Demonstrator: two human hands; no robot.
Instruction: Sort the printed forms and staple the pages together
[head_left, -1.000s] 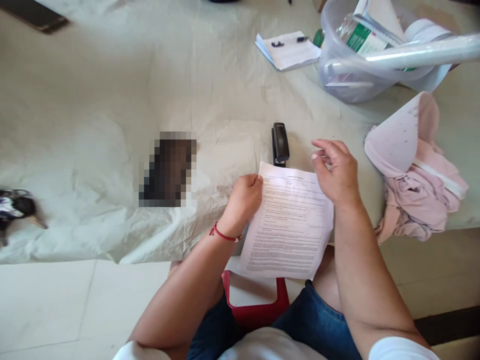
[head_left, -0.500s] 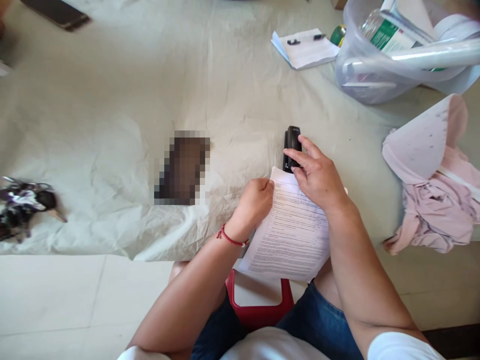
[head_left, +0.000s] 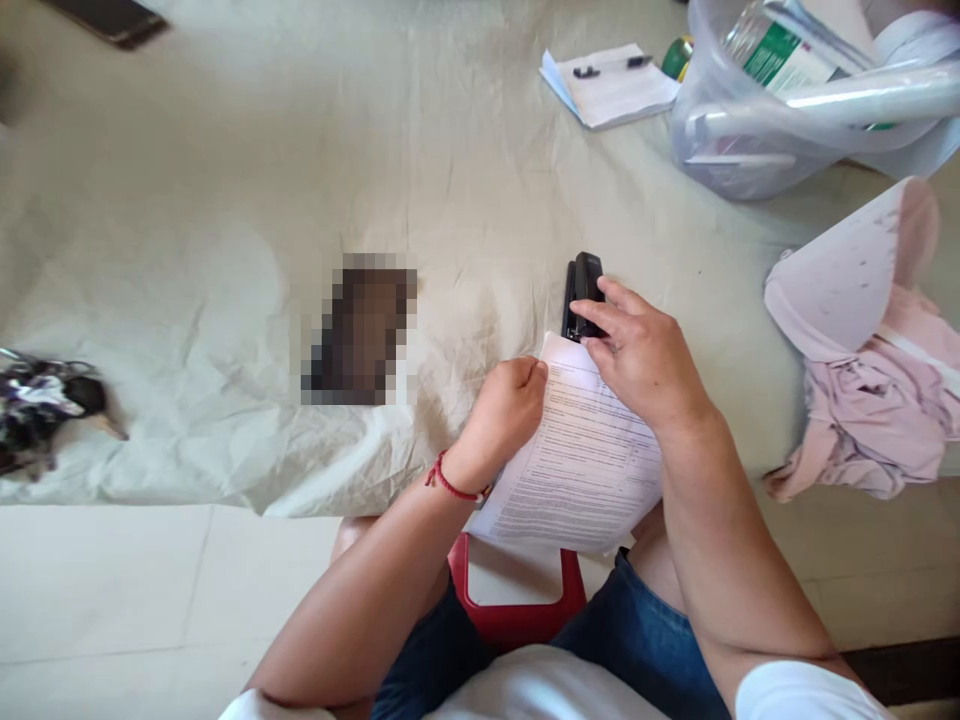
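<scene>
Left hand (head_left: 508, 405): fingers curled shut, pinching the top-left corner of the white printed paper sheets (head_left: 581, 465).
Sheets: lie over the near edge of the cream cloth-covered table (head_left: 225, 200), lower part hanging toward the lap.
Black stapler (head_left: 583, 293): on the cloth at 12 o'clock of the sheets, touching their top edge.
Right hand (head_left: 641, 360): fingers half closed, gripping the stapler's near end, palm over the sheets.
Crumpled pink cloth (head_left: 874, 410): at 3 o'clock, well apart.

Black stapler (head_left: 583, 290), seemingly white printed paper (head_left: 585, 460)
</scene>
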